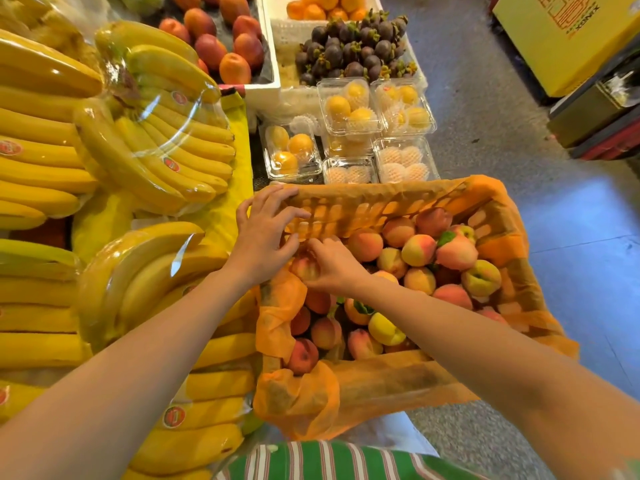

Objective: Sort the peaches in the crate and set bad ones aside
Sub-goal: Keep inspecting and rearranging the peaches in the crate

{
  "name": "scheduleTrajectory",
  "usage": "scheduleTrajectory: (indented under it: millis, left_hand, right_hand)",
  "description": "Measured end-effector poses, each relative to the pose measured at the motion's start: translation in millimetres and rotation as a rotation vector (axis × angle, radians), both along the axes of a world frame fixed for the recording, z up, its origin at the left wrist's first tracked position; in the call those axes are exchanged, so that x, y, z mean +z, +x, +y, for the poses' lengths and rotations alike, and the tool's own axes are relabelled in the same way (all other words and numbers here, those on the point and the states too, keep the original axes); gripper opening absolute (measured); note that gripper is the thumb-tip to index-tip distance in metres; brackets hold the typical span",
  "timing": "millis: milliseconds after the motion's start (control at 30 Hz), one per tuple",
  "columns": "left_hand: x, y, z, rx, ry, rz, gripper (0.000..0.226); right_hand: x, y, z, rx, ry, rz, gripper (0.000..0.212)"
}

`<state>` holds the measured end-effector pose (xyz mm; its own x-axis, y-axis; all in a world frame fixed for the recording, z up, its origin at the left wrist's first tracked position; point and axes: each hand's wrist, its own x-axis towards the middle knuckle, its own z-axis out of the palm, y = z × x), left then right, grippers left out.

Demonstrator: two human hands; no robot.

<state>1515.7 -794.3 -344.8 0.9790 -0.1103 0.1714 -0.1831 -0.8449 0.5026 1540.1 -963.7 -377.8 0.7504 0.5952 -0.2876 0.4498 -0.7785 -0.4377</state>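
both hands [263, 233] [334, 263] on fuzzy round peach [306, 268], gauzy orange-lined crate [388, 382]

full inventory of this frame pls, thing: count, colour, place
crate: one, lined in orange fabric, centre-right
peaches: about two dozen visible, pink-yellow, inside the crate
bananas: many wrapped bunches, yellow, left side
mangosteens: one pile, dark purple, top centre
red-orange fruit: about ten, top, in a white box
oranges: several, top edge
clamshell packs: about six, clear, holding yellow or net-wrapped fruit, beyond the crate
yellow box: one, top right, on the floor
left hand: at the crate's far-left corner, fingers spread
right hand: closed on a peach there
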Motion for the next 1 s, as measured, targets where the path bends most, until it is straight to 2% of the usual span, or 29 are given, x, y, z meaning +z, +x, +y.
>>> scheduleTrajectory:
  millis: [233, 400, 467, 600, 700, 767, 800, 867, 933, 1000]
  left_hand:
    - [-2.0, 0.5, -0.8, -0.004, -0.022, 0.003, 0.033]
    - [-1.3, 0.2, -1.2, -0.003, -0.027, 0.007, 0.034]
    - [-1.0, 0.0, -1.3, -0.004, -0.031, 0.003, 0.034]
    - [-0.8, 0.3, -1.0, -0.008, -0.039, 0.005, 0.034]
    - [0.0, 0.5, -1.1, -0.008, -0.052, 0.005, 0.034]
    - [0.3, 1.2, -1.2, -0.009, -0.062, 0.003, 0.035]
    - [0.6, 1.4, -1.2, -0.008, -0.064, 0.001, 0.035]
    - [0.7, 1.6, -0.8, -0.004, -0.069, -0.001, 0.035]
    - [0.4, 1.7, 0.0, 0.000, -0.075, -0.001, 0.035]
    - [0.1, 1.5, 0.2, -0.001, -0.079, -0.004, 0.035]
  right_hand:
    - [-5.2, 6.7, 8.8, -0.034, 0.090, -0.042, 0.051]
    - [-4.0, 5.7, 8.5, -0.161, 0.210, -0.093, 0.045]
    - [-1.6, 4.4, 13.7, -0.129, 0.223, -0.065, 0.048]
    - [5.4, 11.1, -4.9, -0.064, 0.176, -0.014, 0.045]
    - [15.7, 22.8, -37.2, -0.101, 0.106, -0.187, 0.041]
    - [18.4, 28.9, -57.0, -0.115, -0.024, -0.341, 0.042]
    - [18.2, 29.7, -64.1, -0.129, -0.114, -0.354, 0.046]
    - [11.7, 29.5, -73.3, -0.168, -0.240, -0.256, 0.057]
    - [2.3, 29.6, -76.5, -0.197, -0.258, -0.166, 0.065]
    - [-2.3, 30.9, -75.5, -0.212, -0.237, -0.160, 0.070]
